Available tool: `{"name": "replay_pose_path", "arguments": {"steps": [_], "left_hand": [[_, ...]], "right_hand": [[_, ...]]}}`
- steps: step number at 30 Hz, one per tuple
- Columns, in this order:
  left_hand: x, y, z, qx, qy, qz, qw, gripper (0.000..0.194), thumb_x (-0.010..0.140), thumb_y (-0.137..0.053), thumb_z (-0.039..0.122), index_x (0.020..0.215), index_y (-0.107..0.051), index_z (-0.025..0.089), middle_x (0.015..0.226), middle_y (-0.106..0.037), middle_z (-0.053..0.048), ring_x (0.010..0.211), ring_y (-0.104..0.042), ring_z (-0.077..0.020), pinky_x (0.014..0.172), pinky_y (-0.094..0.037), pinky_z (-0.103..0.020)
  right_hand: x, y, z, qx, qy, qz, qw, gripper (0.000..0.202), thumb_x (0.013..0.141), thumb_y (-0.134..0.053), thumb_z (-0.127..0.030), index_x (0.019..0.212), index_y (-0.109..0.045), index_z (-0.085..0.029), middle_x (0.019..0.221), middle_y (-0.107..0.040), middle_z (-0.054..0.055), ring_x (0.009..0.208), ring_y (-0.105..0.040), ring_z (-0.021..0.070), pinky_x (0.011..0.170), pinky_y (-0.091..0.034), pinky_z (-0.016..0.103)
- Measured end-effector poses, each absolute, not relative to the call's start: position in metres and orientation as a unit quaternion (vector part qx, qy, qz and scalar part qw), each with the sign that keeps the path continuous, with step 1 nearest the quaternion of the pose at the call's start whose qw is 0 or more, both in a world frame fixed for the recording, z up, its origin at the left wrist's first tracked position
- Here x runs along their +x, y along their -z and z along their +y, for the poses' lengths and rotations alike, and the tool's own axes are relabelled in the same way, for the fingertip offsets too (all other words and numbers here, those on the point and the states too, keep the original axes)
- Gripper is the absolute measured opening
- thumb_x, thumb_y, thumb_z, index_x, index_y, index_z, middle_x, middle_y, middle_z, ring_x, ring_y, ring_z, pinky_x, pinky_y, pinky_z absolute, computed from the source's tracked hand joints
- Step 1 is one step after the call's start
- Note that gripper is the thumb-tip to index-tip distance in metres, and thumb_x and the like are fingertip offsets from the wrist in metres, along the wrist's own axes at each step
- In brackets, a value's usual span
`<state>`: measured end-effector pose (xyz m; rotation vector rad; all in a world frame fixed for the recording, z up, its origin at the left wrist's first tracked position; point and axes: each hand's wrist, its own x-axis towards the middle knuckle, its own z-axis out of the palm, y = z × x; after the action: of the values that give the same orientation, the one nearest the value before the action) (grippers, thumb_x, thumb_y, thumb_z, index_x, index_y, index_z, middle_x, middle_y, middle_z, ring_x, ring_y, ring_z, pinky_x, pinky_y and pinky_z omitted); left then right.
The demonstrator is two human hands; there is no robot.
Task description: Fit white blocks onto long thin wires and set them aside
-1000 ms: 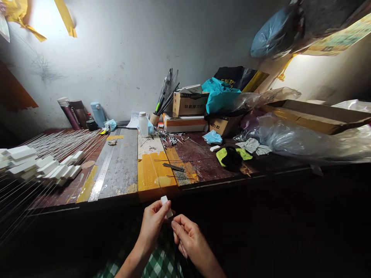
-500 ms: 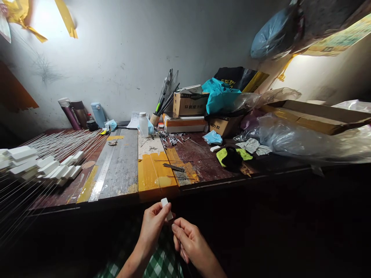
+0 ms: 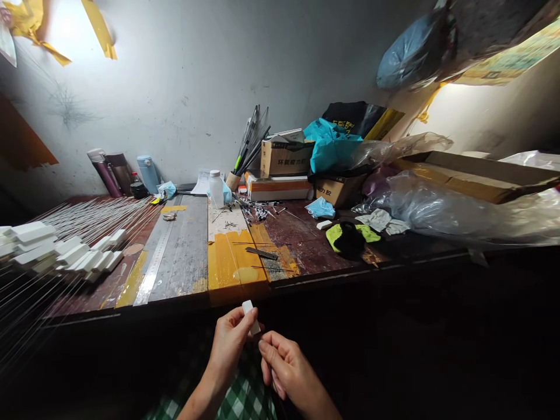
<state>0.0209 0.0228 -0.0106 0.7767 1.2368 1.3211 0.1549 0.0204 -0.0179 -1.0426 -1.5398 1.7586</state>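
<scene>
Just in front of the table edge, my left hand (image 3: 233, 333) pinches a small white block (image 3: 248, 307) between thumb and fingers, its top end sticking up past the thumb. My right hand (image 3: 283, 363) is closed close beside it, thumb against the forefinger, around a thin dark rod (image 3: 274, 396). Most of the rod is hidden by the fingers and the dark background. Whether the rod touches the block cannot be made out. On the table ahead, a flat dark blade-like strip (image 3: 261, 253) lies on yellow tape (image 3: 227, 256).
A stack of white blocks on thin rods (image 3: 83, 251) juts over the left edge. A steel ruler (image 3: 153, 268), a white bottle (image 3: 216, 189), cardboard boxes (image 3: 286, 158), a blue mask (image 3: 321, 208), black-and-yellow gloves (image 3: 350, 239) and plastic bags (image 3: 437, 204) lie along the table.
Both hands stay nearly in place, the block sitting very slightly lower. Less of the thin rod shows below my right hand than before.
</scene>
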Motion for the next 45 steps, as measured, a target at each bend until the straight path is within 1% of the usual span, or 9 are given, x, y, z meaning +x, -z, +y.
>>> {"name": "replay_pose_path", "arguments": {"steps": [7,13,17,22,30,33,37,42,45], "left_hand": [[0.017,0.011,0.022,0.33,-0.562,0.527,0.545,0.038,0.07,-0.069,0.05,0.066,-0.067,0.012,0.055,-0.06,0.0,0.05,-0.049,-0.0111,0.05,-0.033,-0.021],[0.02,0.014,0.026,0.326,-0.568,0.529,0.54,0.037,0.069,-0.071,0.049,0.065,-0.066,0.012,0.058,-0.062,-0.001,0.055,-0.054,-0.0138,0.052,-0.036,-0.022],[0.023,0.016,0.027,0.322,-0.569,0.516,0.554,0.036,0.069,-0.071,0.048,0.066,-0.066,0.013,0.057,-0.061,0.0,0.053,-0.053,-0.0126,0.052,-0.037,-0.022],[0.024,0.014,0.027,0.333,-0.564,0.515,0.553,0.036,0.072,-0.069,0.048,0.067,-0.066,0.013,0.059,-0.062,-0.002,0.057,-0.056,-0.0148,0.053,-0.037,-0.023],[0.023,0.011,0.034,0.348,-0.565,0.522,0.536,0.039,0.071,-0.069,0.05,0.065,-0.066,0.012,0.059,-0.063,-0.003,0.054,-0.055,-0.0137,0.052,-0.039,-0.023],[0.019,0.012,0.035,0.34,-0.571,0.524,0.533,0.038,0.071,-0.07,0.049,0.066,-0.066,0.012,0.059,-0.063,-0.002,0.054,-0.055,-0.0133,0.053,-0.04,-0.022],[0.014,0.012,0.034,0.33,-0.578,0.527,0.529,0.038,0.069,-0.071,0.05,0.068,-0.067,0.012,0.06,-0.063,-0.002,0.056,-0.056,-0.0141,0.054,-0.042,-0.023],[0.009,0.013,0.028,0.324,-0.582,0.527,0.527,0.037,0.07,-0.072,0.048,0.068,-0.067,0.012,0.06,-0.064,-0.002,0.057,-0.058,-0.0139,0.054,-0.044,-0.022],[0.008,0.011,0.023,0.316,-0.59,0.512,0.538,0.035,0.071,-0.072,0.047,0.071,-0.068,0.012,0.061,-0.065,-0.003,0.06,-0.06,-0.0153,0.059,-0.049,-0.025]], "right_hand": [[0.152,0.023,0.021,-0.374,-0.674,-0.57,0.285,0.045,0.085,-0.048,-0.061,0.079,-0.051,-0.016,0.045,-0.05,-0.008,0.028,-0.028,0.002,0.031,-0.02,0.016],[0.15,0.034,0.021,-0.421,-0.639,-0.562,0.315,0.044,0.076,-0.059,-0.062,0.082,-0.048,-0.019,0.051,-0.049,-0.01,0.028,-0.029,0.0018,0.028,-0.02,0.015],[0.154,0.034,0.021,-0.417,-0.642,-0.563,0.312,0.044,0.08,-0.054,-0.063,0.079,-0.049,-0.019,0.05,-0.047,-0.01,0.028,-0.03,0.0012,0.029,-0.02,0.015],[0.159,0.031,0.022,-0.392,-0.657,-0.568,0.304,0.045,0.083,-0.05,-0.063,0.08,-0.051,-0.018,0.048,-0.048,-0.009,0.028,-0.031,0.0017,0.031,-0.023,0.015],[0.157,0.028,0.027,-0.405,-0.634,-0.584,0.304,0.05,0.083,-0.045,-0.067,0.079,-0.052,-0.017,0.045,-0.046,-0.009,0.029,-0.029,0.0031,0.032,-0.022,0.016],[0.154,0.03,0.028,-0.415,-0.621,-0.585,0.315,0.045,0.082,-0.052,-0.062,0.082,-0.053,-0.017,0.047,-0.047,-0.008,0.031,-0.029,0.0032,0.033,-0.019,0.017],[0.148,0.031,0.028,-0.436,-0.595,-0.585,0.336,0.036,0.079,-0.061,-0.054,0.078,-0.051,-0.019,0.055,-0.049,-0.008,0.033,-0.029,0.0021,0.035,-0.02,0.018],[0.144,0.029,0.027,-0.394,-0.647,-0.574,0.31,0.039,0.082,-0.054,-0.057,0.079,-0.051,-0.018,0.051,-0.048,-0.008,0.033,-0.03,0.0028,0.035,-0.02,0.018],[0.149,0.031,0.025,-0.364,-0.678,-0.567,0.294,0.044,0.081,-0.053,-0.062,0.077,-0.05,-0.018,0.049,-0.049,-0.008,0.031,-0.029,0.0026,0.034,-0.02,0.017]]}}
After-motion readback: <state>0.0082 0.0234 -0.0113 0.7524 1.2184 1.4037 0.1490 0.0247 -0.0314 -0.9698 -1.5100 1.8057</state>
